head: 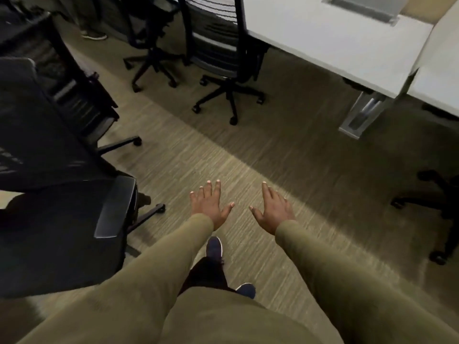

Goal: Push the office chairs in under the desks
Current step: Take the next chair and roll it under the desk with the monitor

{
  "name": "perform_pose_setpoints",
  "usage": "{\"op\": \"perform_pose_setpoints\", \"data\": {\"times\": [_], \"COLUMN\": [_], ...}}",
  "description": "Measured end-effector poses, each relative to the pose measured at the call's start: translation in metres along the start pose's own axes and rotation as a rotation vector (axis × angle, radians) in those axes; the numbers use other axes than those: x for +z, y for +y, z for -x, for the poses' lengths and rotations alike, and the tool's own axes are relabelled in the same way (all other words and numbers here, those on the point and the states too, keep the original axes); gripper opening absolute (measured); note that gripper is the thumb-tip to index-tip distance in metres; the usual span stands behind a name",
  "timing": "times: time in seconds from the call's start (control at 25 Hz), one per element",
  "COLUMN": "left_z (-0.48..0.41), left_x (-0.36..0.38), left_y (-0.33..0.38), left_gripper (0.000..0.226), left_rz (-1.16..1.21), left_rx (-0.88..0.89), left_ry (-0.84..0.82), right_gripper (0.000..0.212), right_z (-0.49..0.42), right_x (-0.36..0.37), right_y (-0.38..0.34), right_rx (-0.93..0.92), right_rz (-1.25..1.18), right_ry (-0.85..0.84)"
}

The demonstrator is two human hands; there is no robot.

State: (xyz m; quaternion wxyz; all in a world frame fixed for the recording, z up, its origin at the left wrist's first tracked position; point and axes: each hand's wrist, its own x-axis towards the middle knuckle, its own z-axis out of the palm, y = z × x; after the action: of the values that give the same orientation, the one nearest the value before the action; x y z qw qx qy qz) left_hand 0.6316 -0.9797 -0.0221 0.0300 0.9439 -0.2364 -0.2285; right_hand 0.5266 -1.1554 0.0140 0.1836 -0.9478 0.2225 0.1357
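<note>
My left hand (pixel 210 203) and my right hand (pixel 272 207) are stretched out over the carpet, palms down, fingers spread, touching nothing. A black office chair (pixel 62 219) stands close on my left, its armrest beside my left forearm. Ahead, a chair with a slatted back and grey seat (pixel 218 53) stands at the edge of the white desk (pixel 335 43). A second black chair (pixel 151 45) stands left of it. Only the wheeled base of another chair (pixel 432 202) shows at the right edge, near a second white desk (pixel 437 78).
A metal desk foot (pixel 360 115) rests on the carpet under the white desk's corner. A cable hatch (pixel 367 6) is set in the desk top. Another person's shoe (pixel 94 34) shows at top left. My own feet (pixel 214 247) are on the striped carpet aisle.
</note>
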Motion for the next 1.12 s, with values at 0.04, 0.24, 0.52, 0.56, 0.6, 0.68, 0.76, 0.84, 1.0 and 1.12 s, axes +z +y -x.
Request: {"op": "perform_pose_setpoints", "data": {"times": [0.04, 0.24, 0.52, 0.56, 0.6, 0.68, 0.76, 0.84, 1.0, 1.12], "left_z": [-0.007, -0.044, -0.122, -0.133, -0.144, -0.162, -0.169, -0.17, -0.167, -0.163], "left_x": [-0.003, -0.021, -0.065, -0.074, -0.083, -0.1, -0.113, -0.119, -0.117, -0.115], "left_y": [-0.004, -0.033, -0.111, -0.125, -0.138, -0.167, -0.194, -0.219, -0.256, -0.282], "left_gripper": [0.086, 0.085, 0.085, 0.085, 0.085, 0.085, 0.085, 0.085, 0.08, 0.06], "left_rz": [0.02, 0.084, 0.149, 0.168, 0.186, 0.205, 0.205, 0.226, 0.372, 0.365], "left_rx": [-0.026, -0.153, -0.295, -0.312, -0.329, -0.375, -0.437, -0.518, -0.681, -0.772], "left_ry": [0.009, 0.046, 0.074, 0.083, 0.094, 0.115, 0.133, 0.161, 0.195, 0.221], "right_gripper": [0.085, 0.085, 0.085, 0.085, 0.085, 0.084, 0.082, 0.079, 0.076, 0.067], "right_z": [-0.014, -0.087, -0.213, -0.231, -0.248, -0.28, -0.302, -0.321, -0.357, -0.378], "right_x": [-0.003, -0.013, -0.032, -0.033, -0.034, -0.036, -0.039, -0.04, -0.037, -0.033], "right_y": [-0.005, -0.045, -0.133, -0.148, -0.165, -0.199, -0.233, -0.268, -0.346, -0.407], "right_rx": [-0.034, -0.203, -0.391, -0.411, -0.429, -0.475, -0.546, -0.629, -0.793, -0.925], "right_rz": [0.015, 0.095, 0.175, 0.182, 0.19, 0.191, 0.189, 0.199, 0.22, 0.218], "right_ry": [-0.005, -0.049, -0.148, -0.154, -0.154, -0.148, -0.163, -0.181, -0.243, -0.32]}}
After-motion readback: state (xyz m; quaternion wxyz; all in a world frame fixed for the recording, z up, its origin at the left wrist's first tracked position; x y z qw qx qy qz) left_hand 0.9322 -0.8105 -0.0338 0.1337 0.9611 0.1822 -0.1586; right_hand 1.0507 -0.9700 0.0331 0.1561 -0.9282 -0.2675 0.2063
